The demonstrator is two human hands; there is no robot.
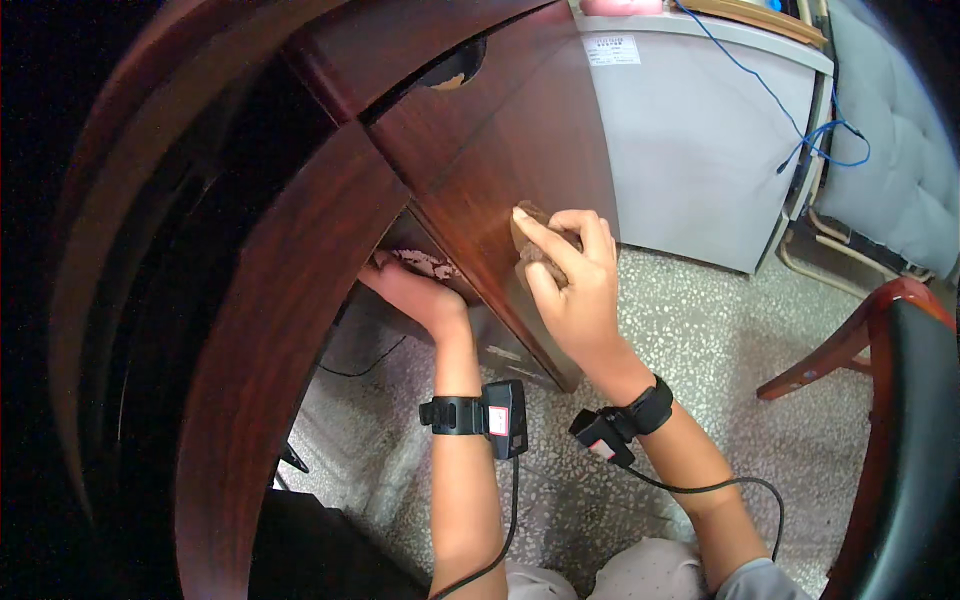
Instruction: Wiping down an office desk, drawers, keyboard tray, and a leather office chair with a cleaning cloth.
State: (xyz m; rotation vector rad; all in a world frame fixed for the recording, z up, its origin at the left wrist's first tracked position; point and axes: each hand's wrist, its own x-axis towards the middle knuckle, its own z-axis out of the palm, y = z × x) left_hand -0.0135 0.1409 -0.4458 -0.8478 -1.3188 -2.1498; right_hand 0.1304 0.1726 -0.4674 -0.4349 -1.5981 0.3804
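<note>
My right hand point(574, 277) holds a brown cloth or pad point(546, 259) against the reddish-brown wooden panel point(480, 187) of a desk, its fingers bent over it. My left hand point(405, 289) reaches in under the desk's curved wooden edge point(300, 225); its fingertips are hidden there. Beside it the dark inner panel point(427, 262) shows a pale, worn patch. Both wrists wear black straps with small cabled devices. Higher on the panel lies a dark rounded cut-out point(457, 67) with a chipped rim.
A light grey cabinet point(697, 142) stands beyond the panel, with a blue cable point(772, 97) hanging over it. A grey cushioned folding chair point(885, 150) is at the upper right. A wooden armchair with a dark pad point(900, 420) is at the right, on speckled floor point(675, 322).
</note>
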